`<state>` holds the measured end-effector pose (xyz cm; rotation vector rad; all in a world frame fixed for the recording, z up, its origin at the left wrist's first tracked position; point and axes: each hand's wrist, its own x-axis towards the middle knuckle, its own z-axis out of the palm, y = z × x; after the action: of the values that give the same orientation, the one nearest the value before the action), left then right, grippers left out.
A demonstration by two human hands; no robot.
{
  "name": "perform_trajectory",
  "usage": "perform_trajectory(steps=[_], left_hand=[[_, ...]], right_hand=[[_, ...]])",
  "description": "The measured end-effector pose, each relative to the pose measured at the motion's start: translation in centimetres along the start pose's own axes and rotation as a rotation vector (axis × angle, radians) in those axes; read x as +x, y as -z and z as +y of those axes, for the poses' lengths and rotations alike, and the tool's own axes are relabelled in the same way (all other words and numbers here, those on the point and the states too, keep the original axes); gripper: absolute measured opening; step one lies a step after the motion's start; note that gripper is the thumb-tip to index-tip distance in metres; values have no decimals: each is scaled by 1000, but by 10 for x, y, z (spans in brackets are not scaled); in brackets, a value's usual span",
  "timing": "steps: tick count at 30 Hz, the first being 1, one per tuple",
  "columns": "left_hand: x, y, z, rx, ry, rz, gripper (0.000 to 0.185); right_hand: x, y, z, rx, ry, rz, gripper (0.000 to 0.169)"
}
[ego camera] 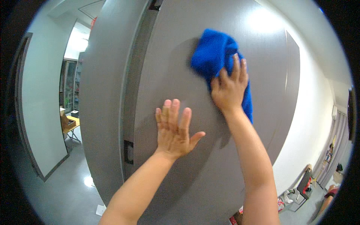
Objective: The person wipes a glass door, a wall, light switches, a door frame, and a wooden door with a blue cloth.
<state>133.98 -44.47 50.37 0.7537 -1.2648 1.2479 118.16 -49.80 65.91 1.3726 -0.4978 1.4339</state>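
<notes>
A blue cloth (212, 53) lies against the grey door panel (174, 62), under the fingers of my right hand (230, 87). The cloth is slightly blurred, and one end of it hangs down behind my right wrist. Lower and to the left, my left hand (174, 132) rests with its palm towards the same panel, fingers spread and holding nothing. A dark recessed pull (128, 152) sits in the panel's left edge strip, left of my left hand. Shadows of my hands and arms fall across the panel.
Left of the panel, a doorway shows a folding table (73, 125) with a box on it. A white sheet (100, 210) lies on the floor below. At the right stand a black-framed rack (302, 201) with things on it, a grey curtain (339, 135) and part of a person (327, 198).
</notes>
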Motion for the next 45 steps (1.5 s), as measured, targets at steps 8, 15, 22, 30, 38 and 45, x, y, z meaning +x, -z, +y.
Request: perform_trajectory(steps=[8,15,22,30,38,45], left_hand=[[-22,14,7,102,-218,-164,60],[-23,35,-6,183,-418,-205,42],[105,-3,-11,493,-218,-15,44],[108,-32,12,363,-201,-17,44],[-77,74,-1,122,-345,-369,31],[-23,87,-87,100,-631,-303,31]], right_hand=[[-127,45,-15,534,552,-364,36],[-134,67,13,557,721,-340,40],[-80,25,71,228,196,-67,39],[-59,28,58,267,37,-106,56],[-228,85,-20,508,498,-558,39],[-152,51,-24,497,531,-519,41]])
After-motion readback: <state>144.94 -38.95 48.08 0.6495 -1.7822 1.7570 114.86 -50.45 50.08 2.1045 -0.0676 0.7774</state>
